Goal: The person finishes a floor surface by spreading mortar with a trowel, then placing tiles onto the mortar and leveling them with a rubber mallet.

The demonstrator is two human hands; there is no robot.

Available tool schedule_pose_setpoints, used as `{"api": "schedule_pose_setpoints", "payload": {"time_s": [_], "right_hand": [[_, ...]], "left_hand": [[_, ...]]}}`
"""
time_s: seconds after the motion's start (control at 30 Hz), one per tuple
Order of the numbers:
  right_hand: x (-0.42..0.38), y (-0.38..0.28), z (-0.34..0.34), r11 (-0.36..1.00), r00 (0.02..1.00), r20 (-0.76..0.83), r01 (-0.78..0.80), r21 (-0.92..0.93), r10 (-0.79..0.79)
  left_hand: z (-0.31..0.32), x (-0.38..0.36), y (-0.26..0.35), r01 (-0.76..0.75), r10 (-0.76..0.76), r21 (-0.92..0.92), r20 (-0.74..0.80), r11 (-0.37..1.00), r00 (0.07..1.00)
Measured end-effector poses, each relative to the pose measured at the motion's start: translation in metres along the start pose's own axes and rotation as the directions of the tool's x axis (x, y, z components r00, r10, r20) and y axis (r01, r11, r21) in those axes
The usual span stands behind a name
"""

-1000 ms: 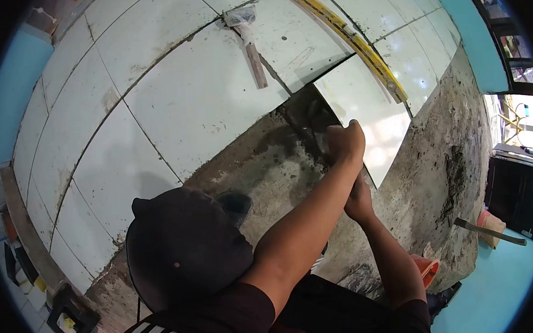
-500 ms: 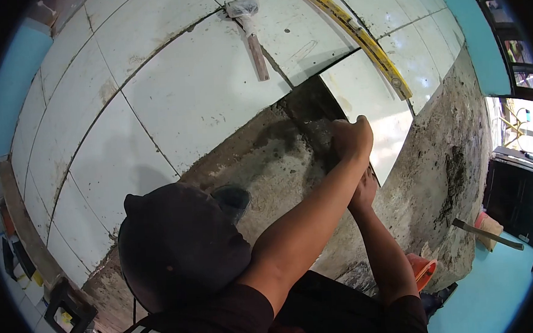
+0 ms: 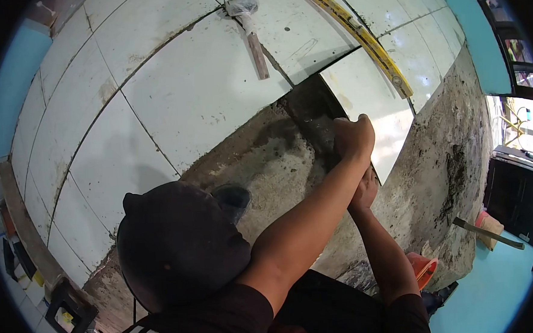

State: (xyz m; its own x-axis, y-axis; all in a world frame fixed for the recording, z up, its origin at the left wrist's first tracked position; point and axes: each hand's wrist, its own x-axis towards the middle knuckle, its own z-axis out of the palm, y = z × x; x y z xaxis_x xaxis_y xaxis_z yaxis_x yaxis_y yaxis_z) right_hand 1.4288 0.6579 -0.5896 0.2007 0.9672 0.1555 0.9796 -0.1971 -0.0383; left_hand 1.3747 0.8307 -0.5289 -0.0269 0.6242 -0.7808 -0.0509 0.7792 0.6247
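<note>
A white floor tile [image 3: 379,109] lies beside the bare floor, its left edge dark and apparently raised. My left hand [image 3: 354,138] is closed in a fist at that edge, thumb uppermost; whatever its fingers hold is hidden. Just below, partly behind my left forearm, my right hand [image 3: 366,191] has its fingers curled at the tile's lower left edge. Dark wet mortar [image 3: 315,112] fills the gap left of the tile. A yellow spirit level [image 3: 368,43] rests across the tiles above. A mallet [image 3: 255,43] with a wrapped head and wooden handle lies on a laid tile.
Laid white tiles [image 3: 184,92] spread across the upper left. Rough bare concrete [image 3: 435,157] runs to the right. An orange bucket [image 3: 424,270] stands by my right arm, and a dark cup-like container [image 3: 232,199] sits on the floor. A dark rounded shape [image 3: 180,246] blocks the lower left.
My left hand has shifted very slightly to the right along the tile's edge. The tile, level and mallet stay in place.
</note>
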Motion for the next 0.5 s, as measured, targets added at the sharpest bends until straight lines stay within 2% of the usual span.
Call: {"api": "schedule_pose_setpoints", "payload": {"time_s": [0.07, 0.2, 0.4, 0.5], "right_hand": [[-0.003, 0.002, 0.003, 1.000, 0.999, 0.030, -0.018, 0.010, 0.017], [-0.005, 0.007, 0.005, 0.999, 1.000, 0.006, 0.029, 0.028, -0.029], [-0.015, 0.015, 0.019, 0.995, 0.993, 0.070, -0.095, -0.029, 0.096], [-0.010, 0.001, 0.014, 0.948, 0.954, 0.224, -0.246, 0.202, 0.200]], "left_hand": [[-0.008, -0.004, 0.007, 0.057, -0.061, 0.032, 0.120, 0.998, 0.991], [-0.010, -0.008, 0.011, 0.033, -0.037, 0.042, 0.101, 0.999, 0.994], [-0.015, -0.013, 0.016, 0.040, -0.044, 0.033, 0.116, 0.999, 0.992], [-0.013, -0.015, 0.015, 0.026, -0.029, 0.037, 0.076, 0.999, 0.997]]}}
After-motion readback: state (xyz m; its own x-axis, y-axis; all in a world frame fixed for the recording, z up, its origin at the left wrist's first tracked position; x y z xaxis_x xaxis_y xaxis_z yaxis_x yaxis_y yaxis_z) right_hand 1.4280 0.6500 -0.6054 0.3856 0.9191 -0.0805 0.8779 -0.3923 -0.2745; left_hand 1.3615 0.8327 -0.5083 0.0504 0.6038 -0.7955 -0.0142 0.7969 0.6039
